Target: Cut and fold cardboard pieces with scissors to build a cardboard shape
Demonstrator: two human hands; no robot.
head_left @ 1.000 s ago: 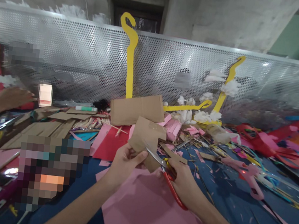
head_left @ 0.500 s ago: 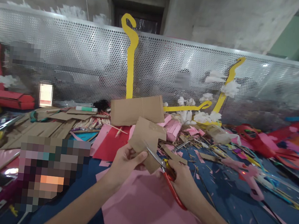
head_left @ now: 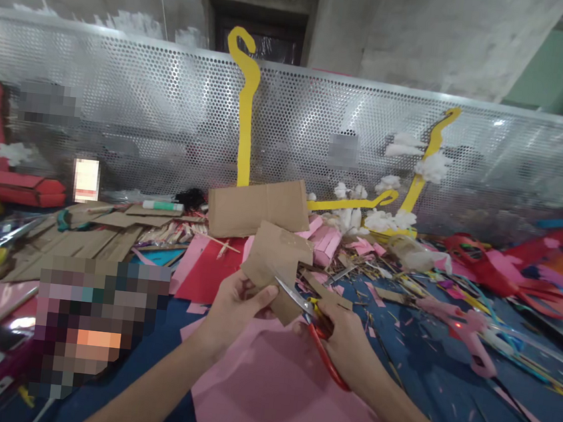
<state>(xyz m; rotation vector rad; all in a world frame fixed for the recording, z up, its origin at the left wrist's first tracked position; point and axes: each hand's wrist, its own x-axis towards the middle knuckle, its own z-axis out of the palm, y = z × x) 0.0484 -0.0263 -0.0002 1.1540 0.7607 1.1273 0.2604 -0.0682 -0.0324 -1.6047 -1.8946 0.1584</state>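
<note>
Forearms (head_left: 153, 375) angled in, R hand (head_left: 344, 332) w/ scissors (head_left: 324, 354)

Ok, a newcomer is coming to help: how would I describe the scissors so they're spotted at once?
Start at the large pink sheet at the bottom centre, then look up to the right hand. It holds the scissors, with the blades over the brown cardboard piece in the left hand. Red-handled and shiny-bladed, they stand out from the plain cardboard piece and sheet.
</note>
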